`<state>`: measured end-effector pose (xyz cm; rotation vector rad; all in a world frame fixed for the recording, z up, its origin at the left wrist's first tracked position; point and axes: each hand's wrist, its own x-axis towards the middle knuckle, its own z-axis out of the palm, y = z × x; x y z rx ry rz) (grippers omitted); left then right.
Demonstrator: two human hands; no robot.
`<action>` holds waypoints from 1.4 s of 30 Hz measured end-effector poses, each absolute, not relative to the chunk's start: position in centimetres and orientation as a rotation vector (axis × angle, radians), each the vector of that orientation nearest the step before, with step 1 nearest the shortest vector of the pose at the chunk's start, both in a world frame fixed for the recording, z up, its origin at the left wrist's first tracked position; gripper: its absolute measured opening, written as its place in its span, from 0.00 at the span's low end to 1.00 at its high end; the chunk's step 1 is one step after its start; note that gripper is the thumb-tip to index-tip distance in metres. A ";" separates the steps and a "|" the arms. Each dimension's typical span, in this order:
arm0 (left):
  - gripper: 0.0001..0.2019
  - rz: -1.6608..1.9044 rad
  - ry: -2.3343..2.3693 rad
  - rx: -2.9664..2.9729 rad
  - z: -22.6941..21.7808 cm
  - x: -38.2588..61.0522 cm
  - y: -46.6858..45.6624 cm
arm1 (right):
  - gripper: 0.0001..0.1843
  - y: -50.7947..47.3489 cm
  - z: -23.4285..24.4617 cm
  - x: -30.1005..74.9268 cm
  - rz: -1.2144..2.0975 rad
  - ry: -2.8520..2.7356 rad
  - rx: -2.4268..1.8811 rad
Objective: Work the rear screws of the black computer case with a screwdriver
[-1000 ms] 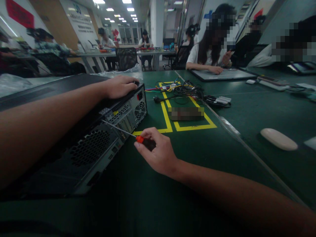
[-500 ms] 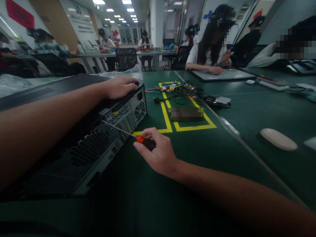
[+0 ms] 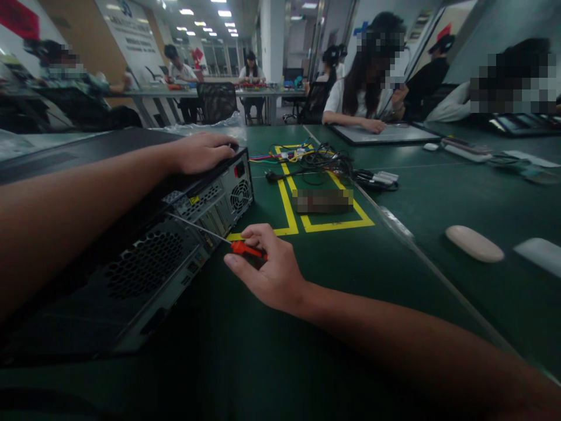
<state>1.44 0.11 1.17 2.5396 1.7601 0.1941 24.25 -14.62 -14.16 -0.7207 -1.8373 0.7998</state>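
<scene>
A black desktop computer case point(image 3: 131, 138) lies on the green table at the left, its metal back panel facing me. My left hand point(image 3: 205, 153) rests flat on the case's top near the far back corner, fingers stretched out and holding nothing. In my right hand point(image 3: 274, 269) is a screwdriver point(image 3: 240, 248) with an orange and dark handle. Its long thin shaft points left, and the tip reaches the back panel near the upper edge, beside a perforated vent point(image 3: 146, 263). Whether the tip sits in a screw is too small to tell.
Bundled cables point(image 3: 328, 161) and a blurred-out dark block point(image 3: 324, 202) lie by yellow tape point(image 3: 337, 226) beyond my right hand. A pale oval object point(image 3: 474, 243) rests farther right. Across the table a person works over a flat panel point(image 3: 390, 134); others sit behind.
The screwdriver handle has turned in my right hand, so more of its orange shows. My left hand stays on the case. The whole view has shifted slightly.
</scene>
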 end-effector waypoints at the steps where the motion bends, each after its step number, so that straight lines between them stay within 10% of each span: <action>1: 0.43 0.205 1.745 2.543 1.1 1.3 0.3 | 0.16 -14.6 -14.2 24.2 0.796 -1.839 -0.713; 42: 0.42 0.272 1.735 2.536 -0.5 -0.5 2.5 | 0.11 -14.5 -14.3 24.4 0.747 -1.922 -0.772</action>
